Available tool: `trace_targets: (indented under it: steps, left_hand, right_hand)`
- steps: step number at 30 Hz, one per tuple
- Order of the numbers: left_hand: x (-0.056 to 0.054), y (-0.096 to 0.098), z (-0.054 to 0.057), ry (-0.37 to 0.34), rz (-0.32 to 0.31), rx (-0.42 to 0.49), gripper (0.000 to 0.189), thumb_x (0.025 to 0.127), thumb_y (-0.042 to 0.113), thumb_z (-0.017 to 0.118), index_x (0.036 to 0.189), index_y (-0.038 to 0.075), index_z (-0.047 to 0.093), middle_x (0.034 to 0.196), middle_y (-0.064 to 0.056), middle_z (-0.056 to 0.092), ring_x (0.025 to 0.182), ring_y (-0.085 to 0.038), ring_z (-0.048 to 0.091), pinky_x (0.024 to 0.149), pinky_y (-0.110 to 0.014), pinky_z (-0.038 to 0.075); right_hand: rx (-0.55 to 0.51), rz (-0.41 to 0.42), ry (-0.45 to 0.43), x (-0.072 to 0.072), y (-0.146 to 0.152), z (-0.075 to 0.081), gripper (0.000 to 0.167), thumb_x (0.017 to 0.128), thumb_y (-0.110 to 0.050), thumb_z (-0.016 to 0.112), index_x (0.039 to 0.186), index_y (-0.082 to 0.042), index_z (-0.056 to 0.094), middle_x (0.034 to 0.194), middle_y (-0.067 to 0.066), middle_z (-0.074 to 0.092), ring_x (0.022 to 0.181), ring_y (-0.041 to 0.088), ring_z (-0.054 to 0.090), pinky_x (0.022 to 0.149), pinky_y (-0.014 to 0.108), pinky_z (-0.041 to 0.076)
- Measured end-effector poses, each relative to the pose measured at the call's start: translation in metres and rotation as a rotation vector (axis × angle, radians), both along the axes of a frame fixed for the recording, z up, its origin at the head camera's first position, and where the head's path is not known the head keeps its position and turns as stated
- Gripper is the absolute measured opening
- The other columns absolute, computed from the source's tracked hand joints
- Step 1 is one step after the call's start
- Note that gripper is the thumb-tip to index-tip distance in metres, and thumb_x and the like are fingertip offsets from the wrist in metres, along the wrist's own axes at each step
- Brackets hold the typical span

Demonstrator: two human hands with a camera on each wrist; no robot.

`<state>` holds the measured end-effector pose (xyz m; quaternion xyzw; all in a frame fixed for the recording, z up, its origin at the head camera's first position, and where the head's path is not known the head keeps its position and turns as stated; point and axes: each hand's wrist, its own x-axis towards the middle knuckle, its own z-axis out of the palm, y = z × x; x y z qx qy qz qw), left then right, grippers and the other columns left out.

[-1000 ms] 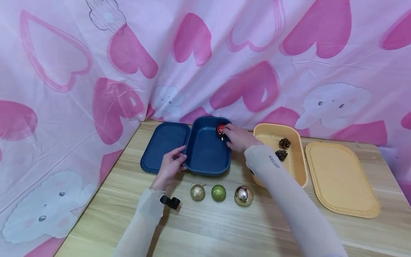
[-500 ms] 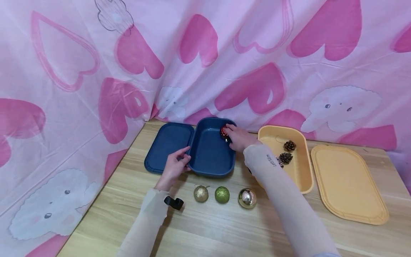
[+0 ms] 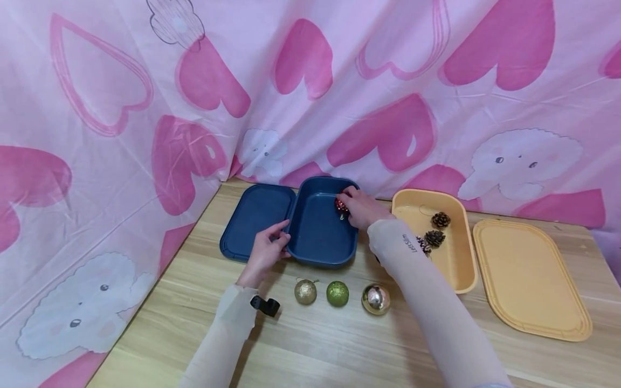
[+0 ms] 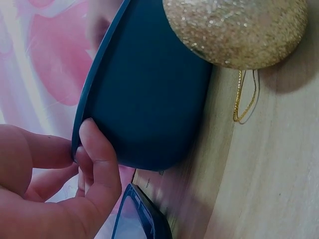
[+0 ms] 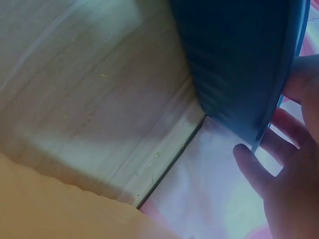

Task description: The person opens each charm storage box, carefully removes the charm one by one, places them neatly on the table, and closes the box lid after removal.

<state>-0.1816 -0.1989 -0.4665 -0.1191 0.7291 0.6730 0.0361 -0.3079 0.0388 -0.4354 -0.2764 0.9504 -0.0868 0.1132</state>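
Pinching the blue container (image 3: 320, 234) by its left rim with the left hand (image 3: 264, 250). Touching the red ornament (image 3: 341, 207), inside near the far right corner, with the right hand (image 3: 365, 210) (whether gripping, cannot tell).

A pale pink cloth (image 3: 310, 113), printed with deep pink hearts (image 3: 293, 56) and white animal heads (image 3: 529, 153), hangs behind and left of a light wood-grain table (image 3: 315, 345). Its top shows a soft sheen.

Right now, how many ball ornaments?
4: red ball in blue box, at right hand; glittery gold ball, green ball and shiny gold ball on table. The right sleeve may hide more.
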Motion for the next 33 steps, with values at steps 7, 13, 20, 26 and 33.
trace_targets:
  steps: [7,13,20,26,33]
  left_hand:
    - [-0.002,0.001,-0.005,0.017,0.005,-0.002,0.045,0.095,0.002,0.054,0.139,0.009,0.051,0.094,-0.005,0.048,0.061,-0.012,0.051,0.057,-0.023,0.053]
    - [-0.001,0.001,-0.004,0.026,0.013,-0.005,0.044,0.095,0.001,0.054,0.139,0.009,0.052,0.093,-0.005,0.048,0.060,-0.012,0.051,0.056,-0.022,0.053]
    - [-0.001,0.002,-0.005,0.026,0.009,0.005,0.044,0.095,0.001,0.054,0.138,0.009,0.053,0.093,-0.005,0.048,0.060,-0.012,0.051,0.056,-0.022,0.053]
    - [-0.001,0.002,-0.006,0.024,0.012,0.002,0.044,0.095,0.001,0.054,0.138,0.009,0.053,0.093,-0.005,0.048,0.059,-0.012,0.051,0.056,-0.023,0.053]
    - [-0.001,0.002,-0.003,0.019,0.024,0.000,0.044,0.095,0.001,0.054,0.139,0.009,0.052,0.094,-0.005,0.048,0.060,-0.012,0.049,0.056,-0.023,0.053]
  right_hand:
    - [0.024,0.045,0.068,0.006,-0.003,-0.003,0.047,0.088,-0.011,0.065,0.133,-0.016,0.055,0.130,0.014,0.048,0.122,0.032,0.046,0.105,0.055,0.036]
    - [0.031,0.079,0.112,0.011,-0.006,0.000,0.042,0.086,-0.013,0.069,0.127,-0.015,0.058,0.122,0.013,0.051,0.117,0.030,0.048,0.098,0.054,0.036]
    - [0.041,0.092,0.124,0.017,-0.007,0.001,0.047,0.083,-0.019,0.075,0.126,-0.014,0.057,0.122,0.012,0.051,0.115,0.030,0.048,0.096,0.052,0.036]
    - [0.047,0.114,0.126,0.021,-0.009,0.002,0.045,0.079,-0.021,0.079,0.117,-0.013,0.056,0.119,0.008,0.057,0.111,0.027,0.052,0.096,0.049,0.035]
    - [0.026,0.122,0.087,0.024,-0.014,0.000,0.041,0.081,-0.012,0.074,0.116,-0.012,0.054,0.115,0.009,0.059,0.107,0.025,0.057,0.093,0.046,0.035]
